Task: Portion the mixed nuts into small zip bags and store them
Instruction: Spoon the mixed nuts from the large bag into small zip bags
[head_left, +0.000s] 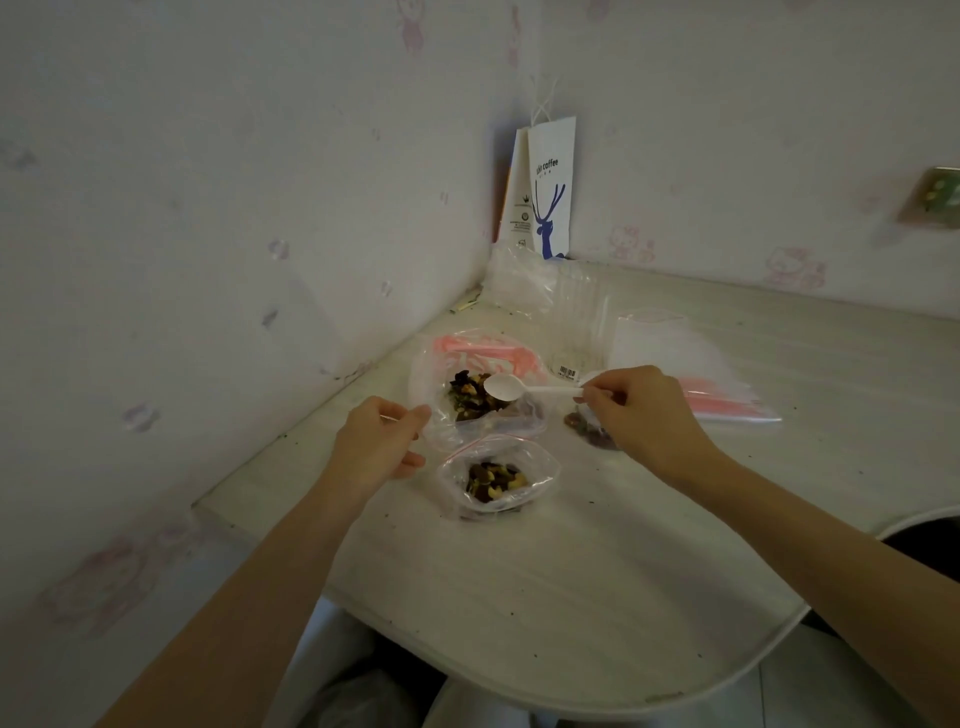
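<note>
Head view: left hand (382, 441) pinches the rim of the large bag (431, 371), probably holding its mouth open for scooping. Right hand (641, 410) pinches a white spoon (511, 388), bowl over the mixed nuts (467, 399). A part-filled small zip bag (496, 480) lies just beside the left hand.

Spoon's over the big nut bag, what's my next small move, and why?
Probably dip the spoon into the large bag for a scoop: its bowl looks empty above the nuts, your left hand pinches the bag's edge open, your right hand holds the handle, and the small zip bag in front looks only partly filled.
</note>
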